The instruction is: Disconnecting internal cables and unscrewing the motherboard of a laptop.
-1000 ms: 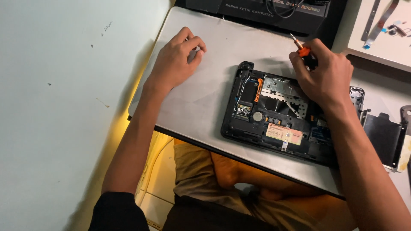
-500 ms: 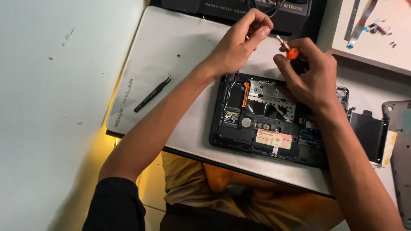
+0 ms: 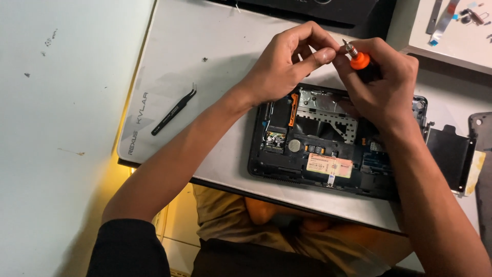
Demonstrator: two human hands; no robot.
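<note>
Right hand [image 3: 382, 90] grips our screwdriver [image 3: 359, 60], tip up-left; left hand [image 3: 287, 64] fingertips pinch at its tip, above the laptop [image 3: 328, 149].

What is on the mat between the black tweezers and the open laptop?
Nothing rests on it there: in the head view, the grey mat is bare between tweezers and laptop. Only the left hand's forearm crosses above it.

Opened laptop base [image 3: 328, 149] lies on the mat [image 3: 215, 61], right of the tweezers [image 3: 174, 109]. Both hands [image 3: 287, 64] [image 3: 382, 87] meet above its rear edge, screwdriver [image 3: 359, 59] between them.
</note>
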